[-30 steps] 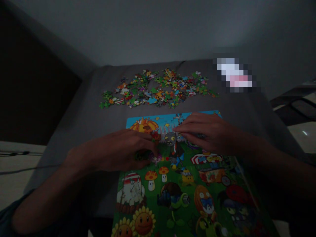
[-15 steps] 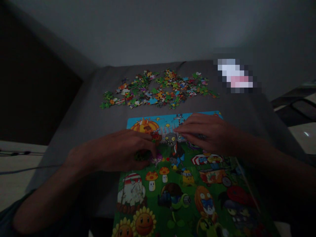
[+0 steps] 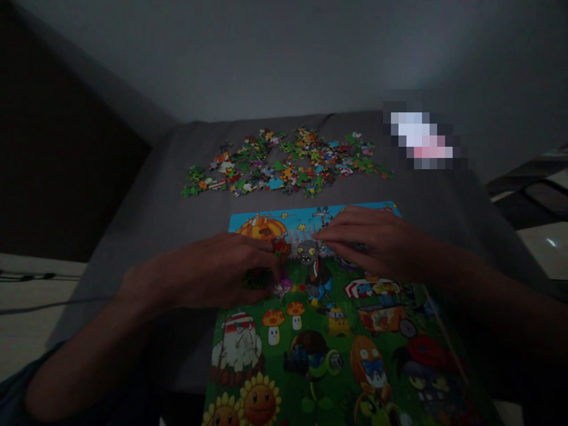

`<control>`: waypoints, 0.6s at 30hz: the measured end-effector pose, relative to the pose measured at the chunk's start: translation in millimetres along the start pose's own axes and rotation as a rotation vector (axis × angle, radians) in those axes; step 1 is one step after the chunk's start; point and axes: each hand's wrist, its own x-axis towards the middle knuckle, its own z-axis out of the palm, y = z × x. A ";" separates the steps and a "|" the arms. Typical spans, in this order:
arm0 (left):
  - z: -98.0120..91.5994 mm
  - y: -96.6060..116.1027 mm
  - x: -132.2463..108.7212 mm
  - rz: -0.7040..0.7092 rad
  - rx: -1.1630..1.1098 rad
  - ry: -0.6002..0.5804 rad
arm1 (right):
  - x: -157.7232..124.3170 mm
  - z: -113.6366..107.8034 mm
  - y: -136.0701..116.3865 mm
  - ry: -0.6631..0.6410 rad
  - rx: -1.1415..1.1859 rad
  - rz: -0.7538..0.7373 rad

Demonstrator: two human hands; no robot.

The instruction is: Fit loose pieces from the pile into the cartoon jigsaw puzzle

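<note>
1. Jigsaw puzzle (image 3: 306, 361) with bright cartoon plants and zombies lies flat on a grey cloth surface (image 3: 133, 248), at 6 o'clock of the view.
2. Left hand (image 3: 217, 272) is over the upper part of the puzzle, coming from 9 o'clock. Its fingers (image 3: 266, 254) curve down beside a dark green piece (image 3: 256, 279); it is not possible to tell if they hold this piece.
3. Right hand (image 3: 373, 245) comes from 3 o'clock and rests on the puzzle with open fingers, just beside the printed zombie head (image 3: 307, 251).
4. Both hands are apart, with the zombie head between them.
5. Loose puzzle pieces (image 3: 284, 165) lie in a wide heap at 12 o'clock, apart from the puzzle.
6. Blurred object (image 3: 421, 139), too pixelated to name, lies at 2 o'clock of the heap.
</note>
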 end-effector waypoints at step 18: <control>-14.2 -105.1 17.1 -0.563 0.290 0.690 | 2.7 -1.9 -3.1 -0.012 -0.001 0.014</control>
